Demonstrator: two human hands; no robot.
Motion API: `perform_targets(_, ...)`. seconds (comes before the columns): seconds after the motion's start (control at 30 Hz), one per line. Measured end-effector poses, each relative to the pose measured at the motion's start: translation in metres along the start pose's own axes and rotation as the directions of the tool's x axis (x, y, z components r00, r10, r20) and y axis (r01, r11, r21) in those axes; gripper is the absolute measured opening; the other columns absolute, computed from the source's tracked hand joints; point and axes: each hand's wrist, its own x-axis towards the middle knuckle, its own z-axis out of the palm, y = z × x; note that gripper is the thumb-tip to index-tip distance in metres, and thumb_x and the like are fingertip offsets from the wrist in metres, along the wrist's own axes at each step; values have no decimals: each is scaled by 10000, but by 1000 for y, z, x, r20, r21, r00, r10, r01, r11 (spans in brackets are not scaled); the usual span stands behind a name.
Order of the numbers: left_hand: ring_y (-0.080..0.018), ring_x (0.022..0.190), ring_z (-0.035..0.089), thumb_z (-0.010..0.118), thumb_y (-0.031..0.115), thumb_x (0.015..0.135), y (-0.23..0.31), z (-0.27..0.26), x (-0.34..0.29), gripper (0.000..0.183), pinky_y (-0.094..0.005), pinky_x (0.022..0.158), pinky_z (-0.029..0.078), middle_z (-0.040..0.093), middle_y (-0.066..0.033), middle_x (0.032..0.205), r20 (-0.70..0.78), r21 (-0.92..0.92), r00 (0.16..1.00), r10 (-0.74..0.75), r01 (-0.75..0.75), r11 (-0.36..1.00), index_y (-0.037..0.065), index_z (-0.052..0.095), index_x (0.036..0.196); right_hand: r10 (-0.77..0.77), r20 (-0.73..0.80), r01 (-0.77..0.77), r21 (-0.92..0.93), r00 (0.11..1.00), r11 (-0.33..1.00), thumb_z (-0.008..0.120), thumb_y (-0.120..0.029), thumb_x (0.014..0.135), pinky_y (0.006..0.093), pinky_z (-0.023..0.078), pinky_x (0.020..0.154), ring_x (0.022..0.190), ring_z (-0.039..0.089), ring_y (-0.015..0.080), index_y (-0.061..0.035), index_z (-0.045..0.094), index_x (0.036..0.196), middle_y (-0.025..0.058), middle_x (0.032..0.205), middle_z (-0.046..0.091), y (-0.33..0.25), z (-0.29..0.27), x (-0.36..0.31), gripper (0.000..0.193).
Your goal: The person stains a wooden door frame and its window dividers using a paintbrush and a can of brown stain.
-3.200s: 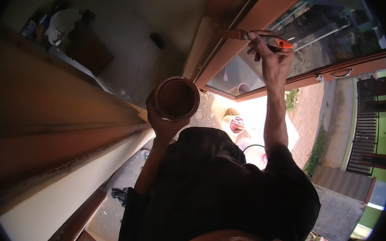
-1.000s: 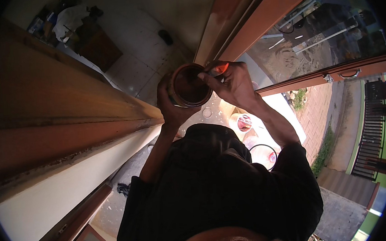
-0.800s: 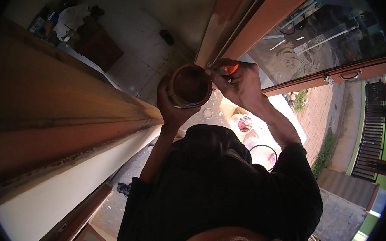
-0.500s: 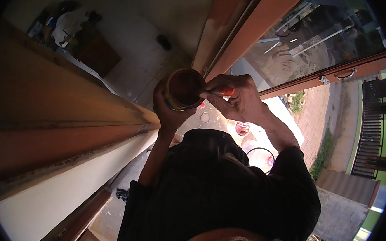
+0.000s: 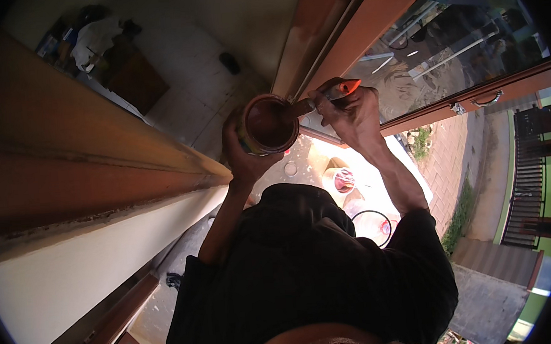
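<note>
My left hand [image 5: 240, 156] wraps round an opened paint can [image 5: 270, 124], holding it upright enough that the reddish-brown paint inside shows. To the right of the can, my right hand [image 5: 355, 117] grips a paintbrush [image 5: 348, 88] by its handle, which has a bright orange end. The brush's dark bristles reach left and lie at the can's right rim. Both hands are close together in front of a reddish-brown door frame [image 5: 343, 44]. The bristle tip is hard to make out against the paint.
On the right, a glazed door leaf [image 5: 453, 41] with a metal handle [image 5: 488, 99] stands swung outward. A wooden frame [image 5: 93, 160] runs along the left. Below are a container with reddish contents [image 5: 343, 180] and a black hoop-like ring [image 5: 389, 229]. A dim tiled room lies beyond.
My right hand has moved up and slightly right, drawing the brush out so its bristles now show at the can's rim. The can has shifted slightly right.
</note>
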Motion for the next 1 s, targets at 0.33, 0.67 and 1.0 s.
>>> perform_targets(0.33,-315,1240,560,995,228,492,1,-1,0,1156,-445,1037,469,530,-168,1347,39,13,994,-102,101,995,41,361,1440,-390,219,430,-179,894,885,786,-99,867,289,507,532,623,707,182,4,741,913,124,782,732,-17,-6,-9,122)
perform_targets(0.67,-320,1211,579,994,233,471,-5,7,1,1149,-445,1022,481,550,-172,1324,-8,-12,998,-67,67,998,29,387,1425,-4,83,-7,129,997,992,771,-148,914,247,465,486,543,615,80,41,729,857,54,638,687,-9,5,-5,202)
perform_targets(1.0,-314,1213,576,1002,257,488,-4,4,5,1141,-443,1012,485,548,-170,1328,-5,-3,999,-39,39,999,28,392,1424,-287,-15,283,-111,958,953,769,-100,890,262,505,553,611,683,129,26,734,885,112,741,728,-18,-7,-4,131)
